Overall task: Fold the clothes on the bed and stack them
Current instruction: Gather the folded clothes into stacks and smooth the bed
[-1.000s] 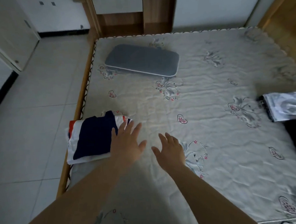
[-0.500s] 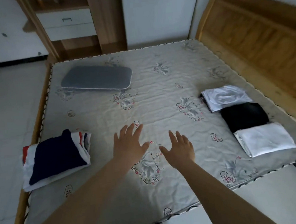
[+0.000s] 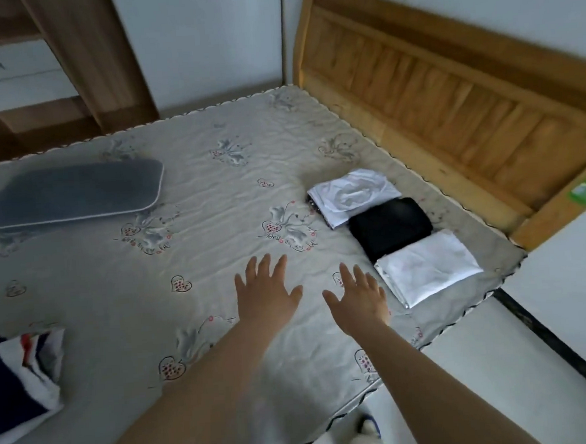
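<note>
On the bed point(image 3: 216, 226), left hand point(image 3: 267, 297) and right hand point(image 3: 358, 298) hover palm-down, fingers spread, gripping nothing, beside three folded clothes point(image 3: 391, 227) laid side by side, striped folded shirt point(image 3: 19, 375) far left.

- The bed point(image 3: 216, 226) has a pale grey quilted cover printed with grey flowers and small red-dotted hearts.
- A flat cushion point(image 3: 73, 194) is dark grey with a lighter edge.
- Three folded clothes lie in a row: white garment point(image 3: 351, 194), black garment point(image 3: 389, 224), white garment point(image 3: 428, 266).
- The folded shirt point(image 3: 20, 382) is navy and white with a red stripe.
- The headboard point(image 3: 449, 102) is honey-coloured wood.
</note>
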